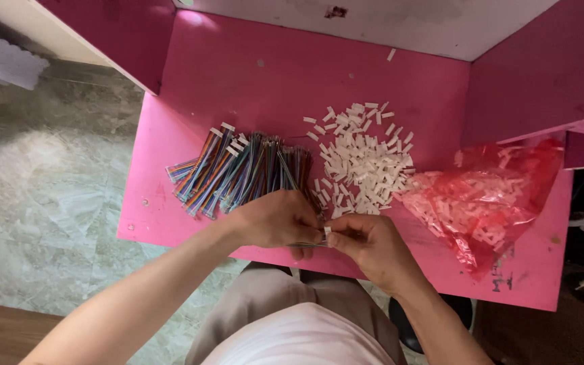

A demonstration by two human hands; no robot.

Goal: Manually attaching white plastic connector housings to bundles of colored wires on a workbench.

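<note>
A crumpled red plastic bag (488, 203), holding small white pieces, lies at the right of a pink table (238, 81). Left of it, a loose heap of white connectors (363, 162) spreads mid-table; farther left lie bundles of multicoloured ribbon wires (238, 172), some tipped white. At the near edge, the left hand (275, 220) and right hand (370, 243) meet, fingertips pressed together, pinching a small white connector (327, 232) and a thin wire end; that detail is too small to make out clearly. Forearms are cut off below.
</note>
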